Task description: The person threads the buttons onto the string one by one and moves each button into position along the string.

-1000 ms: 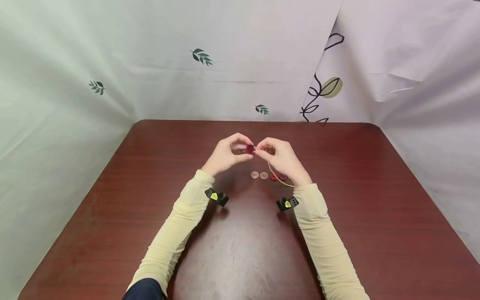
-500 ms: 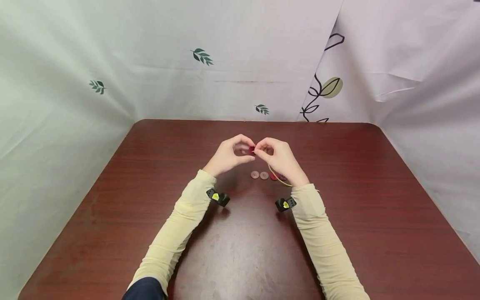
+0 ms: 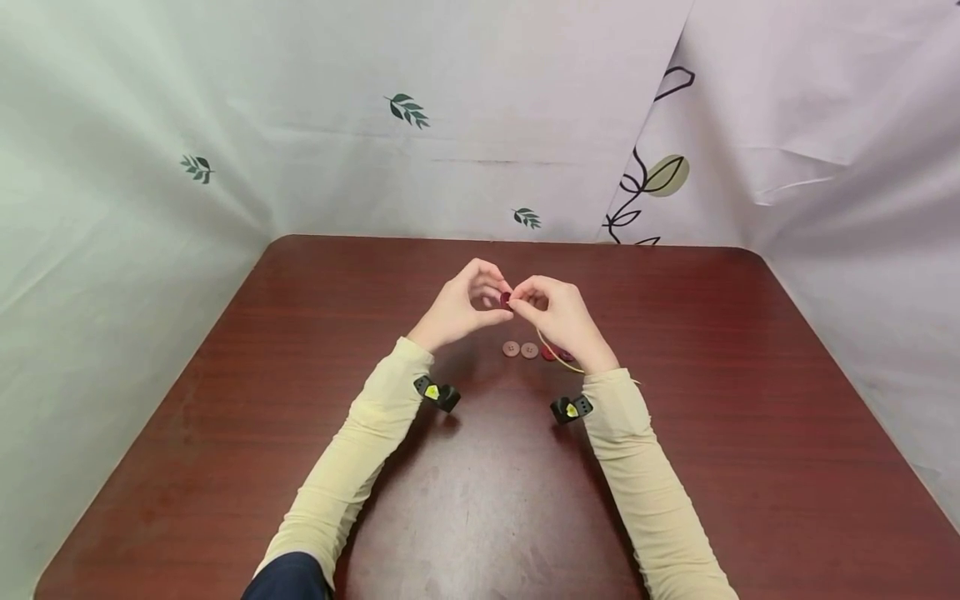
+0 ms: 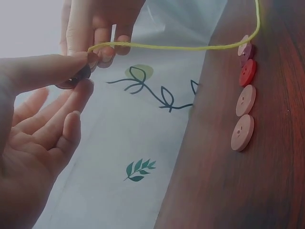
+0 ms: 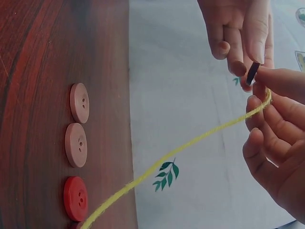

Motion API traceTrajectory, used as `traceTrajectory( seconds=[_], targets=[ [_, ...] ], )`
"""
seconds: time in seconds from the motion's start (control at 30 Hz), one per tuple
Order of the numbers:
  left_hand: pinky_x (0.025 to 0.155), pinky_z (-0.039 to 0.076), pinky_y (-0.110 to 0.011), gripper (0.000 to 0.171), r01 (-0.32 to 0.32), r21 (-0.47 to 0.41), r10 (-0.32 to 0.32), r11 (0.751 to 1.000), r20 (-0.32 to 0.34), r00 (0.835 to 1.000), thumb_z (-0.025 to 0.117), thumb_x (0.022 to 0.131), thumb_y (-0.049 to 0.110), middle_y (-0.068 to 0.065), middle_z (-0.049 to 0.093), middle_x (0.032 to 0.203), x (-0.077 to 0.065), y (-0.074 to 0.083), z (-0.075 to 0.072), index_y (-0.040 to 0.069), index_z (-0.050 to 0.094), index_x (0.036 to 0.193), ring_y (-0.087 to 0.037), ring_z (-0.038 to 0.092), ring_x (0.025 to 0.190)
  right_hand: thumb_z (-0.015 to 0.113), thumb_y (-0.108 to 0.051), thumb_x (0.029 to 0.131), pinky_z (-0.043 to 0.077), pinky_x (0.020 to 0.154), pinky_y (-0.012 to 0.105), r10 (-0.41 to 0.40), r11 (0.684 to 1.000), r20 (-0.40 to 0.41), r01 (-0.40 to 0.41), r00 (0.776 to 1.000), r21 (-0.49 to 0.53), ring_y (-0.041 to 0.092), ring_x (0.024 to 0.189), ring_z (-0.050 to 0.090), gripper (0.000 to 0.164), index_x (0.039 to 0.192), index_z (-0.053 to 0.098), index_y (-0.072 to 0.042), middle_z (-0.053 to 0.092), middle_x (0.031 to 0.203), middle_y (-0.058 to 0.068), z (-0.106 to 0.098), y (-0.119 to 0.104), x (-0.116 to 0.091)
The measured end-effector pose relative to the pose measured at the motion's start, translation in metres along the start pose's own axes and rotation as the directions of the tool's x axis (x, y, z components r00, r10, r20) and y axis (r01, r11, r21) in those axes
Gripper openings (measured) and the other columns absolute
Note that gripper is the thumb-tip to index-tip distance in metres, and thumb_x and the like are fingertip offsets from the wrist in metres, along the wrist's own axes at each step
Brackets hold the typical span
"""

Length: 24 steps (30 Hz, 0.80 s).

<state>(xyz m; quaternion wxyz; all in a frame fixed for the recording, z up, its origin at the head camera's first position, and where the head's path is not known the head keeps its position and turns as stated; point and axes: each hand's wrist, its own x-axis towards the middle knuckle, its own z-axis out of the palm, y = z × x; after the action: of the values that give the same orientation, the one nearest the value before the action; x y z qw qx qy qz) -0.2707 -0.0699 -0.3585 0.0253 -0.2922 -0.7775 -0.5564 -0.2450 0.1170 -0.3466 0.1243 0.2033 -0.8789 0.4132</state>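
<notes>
My left hand (image 3: 453, 312) pinches a dark red button (image 3: 506, 299) between thumb and fingertips, held up off the table. In the right wrist view this button (image 5: 253, 74) is seen nearly edge-on. My right hand (image 3: 558, 315) pinches a yellow string (image 5: 190, 143) close against the button, and the rest trails down toward the table. Fingers hide whether the string passes through a hole. Below the hands lie two pinkish buttons (image 4: 242, 133), a red button (image 4: 248, 72) and a purple button (image 4: 246, 56) in a row, with another pale one partly showing behind.
The brown table (image 3: 465, 500) has rounded far corners. White cloth (image 3: 322, 108) with leaf prints hangs behind it and at both sides. Each wrist wears a small black camera (image 3: 437, 393).
My left hand has shifted slightly right, bringing the dark red button up to the fingertips of my right hand. The button has turned more edge-on. The buttons on the table stay put.
</notes>
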Motion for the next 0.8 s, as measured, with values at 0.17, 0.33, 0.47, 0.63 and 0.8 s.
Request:
traceTrajectory(
  seconds=[0.17, 0.33, 0.47, 0.63, 0.8],
  targets=[
    [0.076, 0.050, -0.029, 0.046, 0.009, 0.016, -0.009, 1.000, -0.016, 1.000, 0.082, 0.074, 0.004, -0.014, 0.070, 0.105, -0.0019, -0.0002, 0.0001, 0.005, 0.045, 0.101, -0.021, 0.066, 0.089, 0.071, -0.013, 0.088, 0.046, 0.064, 0.024, 0.011, 1.000, -0.020, -0.011, 1.000, 0.026, 0.018, 0.071, 0.059, 0.009, 0.094, 0.070, -0.008, 0.072, 0.085, 0.008, 0.0022, 0.0003, -0.0016],
    [0.076, 0.051, -0.028, 0.035, -0.010, 0.051, 0.011, 0.999, -0.021, 1.000, 0.083, 0.075, 0.009, -0.009, 0.070, 0.104, -0.0023, -0.0016, 0.0002, 0.007, 0.052, 0.091, -0.020, 0.066, 0.087, 0.072, -0.010, 0.086, 0.052, 0.071, 0.033, -0.010, 0.998, -0.042, 0.013, 0.999, 0.058, 0.019, 0.074, 0.064, 0.011, 0.096, 0.068, -0.006, 0.073, 0.088, 0.010, 0.0017, -0.0005, -0.0009],
    [0.077, 0.052, -0.034, 0.030, -0.021, 0.035, 0.022, 0.999, -0.021, 1.000, 0.083, 0.075, 0.011, -0.010, 0.070, 0.102, -0.0017, -0.0025, 0.0003, 0.006, 0.057, 0.089, -0.018, 0.066, 0.085, 0.071, -0.009, 0.086, 0.052, 0.070, 0.037, -0.019, 0.998, -0.044, 0.021, 0.999, 0.059, 0.019, 0.073, 0.064, 0.009, 0.094, 0.069, -0.005, 0.073, 0.087, 0.010, 0.0003, -0.0012, -0.0004],
    [0.076, 0.053, -0.038, 0.027, -0.020, 0.007, 0.020, 1.000, -0.027, 0.999, 0.082, 0.076, 0.011, -0.011, 0.069, 0.100, -0.0016, -0.0031, 0.0001, 0.005, 0.062, 0.092, -0.016, 0.064, 0.081, 0.070, -0.006, 0.087, 0.052, 0.071, 0.035, -0.024, 0.998, -0.042, 0.027, 0.999, 0.061, 0.019, 0.076, 0.065, 0.008, 0.095, 0.069, -0.005, 0.073, 0.089, 0.010, 0.0000, -0.0007, -0.0002],
    [0.070, 0.051, -0.028, 0.026, -0.023, 0.027, 0.024, 0.999, -0.035, 0.999, 0.082, 0.076, 0.011, -0.010, 0.069, 0.097, -0.0012, -0.0022, 0.0002, 0.006, 0.065, 0.095, -0.013, 0.064, 0.080, 0.069, -0.003, 0.087, 0.051, 0.074, 0.031, -0.018, 0.996, -0.038, 0.022, 0.999, 0.090, 0.020, 0.082, 0.067, 0.014, 0.098, 0.063, -0.005, 0.073, 0.090, 0.011, -0.0009, -0.0013, 0.0008]
  ],
)
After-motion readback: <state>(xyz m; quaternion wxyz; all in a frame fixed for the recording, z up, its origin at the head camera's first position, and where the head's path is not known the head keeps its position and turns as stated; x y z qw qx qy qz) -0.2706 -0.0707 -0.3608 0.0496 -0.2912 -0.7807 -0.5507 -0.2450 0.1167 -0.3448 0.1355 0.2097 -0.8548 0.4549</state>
